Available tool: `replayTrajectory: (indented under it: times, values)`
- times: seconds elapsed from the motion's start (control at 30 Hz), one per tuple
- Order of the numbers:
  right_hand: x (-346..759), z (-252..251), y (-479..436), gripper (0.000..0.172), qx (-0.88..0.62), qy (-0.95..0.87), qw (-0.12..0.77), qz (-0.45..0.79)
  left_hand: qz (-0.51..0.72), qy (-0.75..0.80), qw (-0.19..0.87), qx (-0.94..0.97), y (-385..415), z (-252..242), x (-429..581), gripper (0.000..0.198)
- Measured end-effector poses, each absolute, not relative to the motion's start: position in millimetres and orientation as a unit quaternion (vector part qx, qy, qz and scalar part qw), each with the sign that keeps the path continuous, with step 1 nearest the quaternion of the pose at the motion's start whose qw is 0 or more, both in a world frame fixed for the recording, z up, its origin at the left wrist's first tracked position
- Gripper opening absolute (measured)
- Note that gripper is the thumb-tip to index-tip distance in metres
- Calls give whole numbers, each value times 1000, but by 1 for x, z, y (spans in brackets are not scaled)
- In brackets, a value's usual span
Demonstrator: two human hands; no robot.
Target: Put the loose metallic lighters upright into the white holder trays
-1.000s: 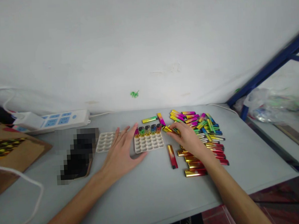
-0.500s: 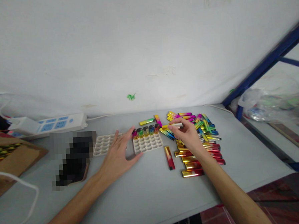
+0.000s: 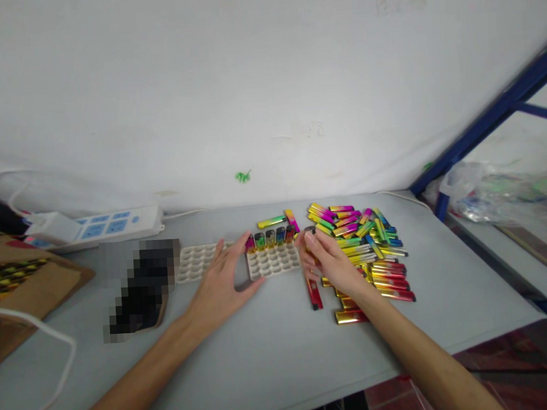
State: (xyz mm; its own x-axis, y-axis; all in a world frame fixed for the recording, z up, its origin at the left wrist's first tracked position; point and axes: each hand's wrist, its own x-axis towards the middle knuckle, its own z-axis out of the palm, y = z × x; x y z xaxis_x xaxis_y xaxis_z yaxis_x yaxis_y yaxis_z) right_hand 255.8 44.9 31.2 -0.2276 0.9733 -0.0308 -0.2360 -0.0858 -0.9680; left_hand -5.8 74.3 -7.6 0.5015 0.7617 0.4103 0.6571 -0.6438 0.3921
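At the far left of the table point(image 3: 245, 365) we see a cardboard box point(image 3: 49, 293), with a power strip point(image 3: 139, 223) behind it against the wall. A partly blurred phone point(image 3: 161, 284) lies next, then a white tray point(image 3: 190, 262). Our left hand point(image 3: 220, 281) is spread wide, grasping nothing we can make out, around the left side of a second tray point(image 3: 273, 265); we cannot tell whether it touches. Five lighters point(image 3: 270, 238) stand upright along that tray's back row, and two loose lighters point(image 3: 271, 221) lie behind. Our right hand point(image 3: 319, 254) pinches a lighter point(image 3: 310, 229), dark top upward, just beyond the tray's right edge. Below that hand lies a red-and-gold lighter point(image 3: 315, 296); to the right spreads a colourful pile of lighters point(image 3: 373, 245). Farther right is a blue metal frame point(image 3: 480, 128).
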Motion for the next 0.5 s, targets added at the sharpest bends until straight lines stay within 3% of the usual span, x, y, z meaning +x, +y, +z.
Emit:
replayTrajectory:
  times: [0.17, 0.5]
  values:
    - [244, 29, 43, 63, -398, -431, 485, 648, 287, 408, 99, 861, 74, -7, -5, 90]
    - [233, 21, 42, 56, -466, -404, 501, 607, 289, 413, 96, 858, 74, -9, -5, 88]
